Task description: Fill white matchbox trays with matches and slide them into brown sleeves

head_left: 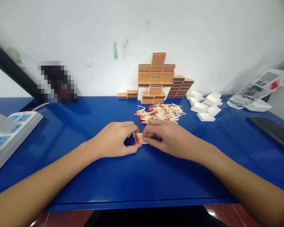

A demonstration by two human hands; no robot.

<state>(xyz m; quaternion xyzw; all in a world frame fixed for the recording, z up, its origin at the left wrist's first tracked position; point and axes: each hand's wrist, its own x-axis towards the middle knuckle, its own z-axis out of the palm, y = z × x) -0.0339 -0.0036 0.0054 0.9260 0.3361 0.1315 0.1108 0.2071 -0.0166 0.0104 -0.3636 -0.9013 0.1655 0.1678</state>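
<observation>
A small white matchbox tray [141, 138] filled with red-tipped matches lies on the blue table [137, 179] between my hands. My left hand [115, 140] curls round the tray's left end, thumb and fingers closed on it. My right hand [165, 136] grips its right end, with fingertips pressed on the matches. Just behind my hands lies a loose pile of matches [159, 113].
Orange matchboxes [156, 78] are stacked against the white wall. Several empty white trays [204, 105] lie at the right, beside a clear plastic bag [255, 90] and a dark phone [272, 130]. A white power strip [7, 132] sits at the left edge.
</observation>
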